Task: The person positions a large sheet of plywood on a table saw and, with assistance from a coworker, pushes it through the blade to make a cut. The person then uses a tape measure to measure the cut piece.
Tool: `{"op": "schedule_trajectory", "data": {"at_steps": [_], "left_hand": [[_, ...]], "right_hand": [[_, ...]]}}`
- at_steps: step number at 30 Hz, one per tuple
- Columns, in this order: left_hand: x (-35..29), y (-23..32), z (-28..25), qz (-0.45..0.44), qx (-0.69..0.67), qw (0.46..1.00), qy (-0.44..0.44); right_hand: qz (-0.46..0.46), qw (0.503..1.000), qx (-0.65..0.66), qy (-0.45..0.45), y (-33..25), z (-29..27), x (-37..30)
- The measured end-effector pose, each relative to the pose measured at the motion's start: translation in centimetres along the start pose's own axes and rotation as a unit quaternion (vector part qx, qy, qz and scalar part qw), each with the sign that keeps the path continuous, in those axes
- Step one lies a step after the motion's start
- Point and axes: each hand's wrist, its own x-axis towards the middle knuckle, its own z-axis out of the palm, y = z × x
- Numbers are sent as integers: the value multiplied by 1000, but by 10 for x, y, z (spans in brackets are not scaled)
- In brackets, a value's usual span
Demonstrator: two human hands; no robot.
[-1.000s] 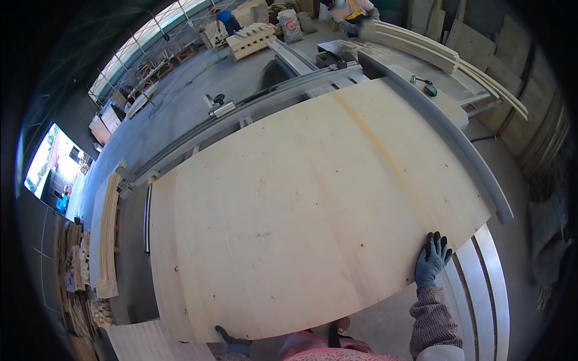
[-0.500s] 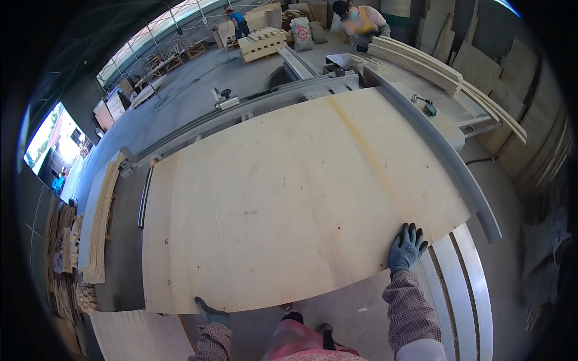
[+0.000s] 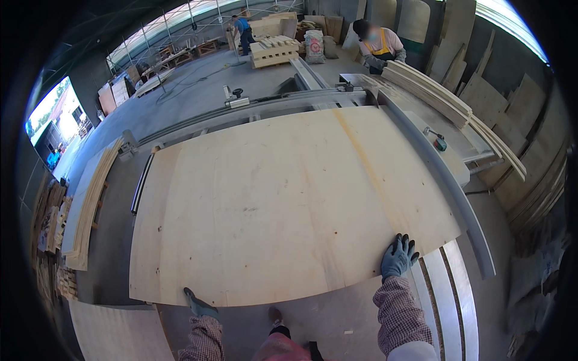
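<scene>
The board (image 3: 283, 204) runs lengthwise left to right; right hand (image 3: 398, 259) lies spread on it; whether left hand (image 3: 202, 307) grips, I cannot tell.

In the background, a person in blue (image 3: 244, 31) and a white sack (image 3: 314, 48) are near a stack of pale timber (image 3: 274, 58), while at the right wooden boards (image 3: 494, 99) lean against the dark wall (image 3: 512, 53).

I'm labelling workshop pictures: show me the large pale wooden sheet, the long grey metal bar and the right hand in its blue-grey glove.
Large pale wooden sheet (image 3: 277, 204): head view, middle of upper face.
Long grey metal bar (image 3: 444, 174): head view, midway along.
Right hand in blue-grey glove (image 3: 397, 260): head view, back of the hand.
</scene>
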Motion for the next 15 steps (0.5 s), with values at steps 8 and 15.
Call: {"op": "schedule_trajectory", "data": {"at_steps": [8, 15], "left_hand": [[-25, 9, 23, 30, 14, 999, 20], [-8, 5, 10, 72, 14, 997, 21]], "right_hand": [[4, 1000, 1, -6, -5, 0, -3], [7, 1000, -6, -7, -9, 5, -5]]}}
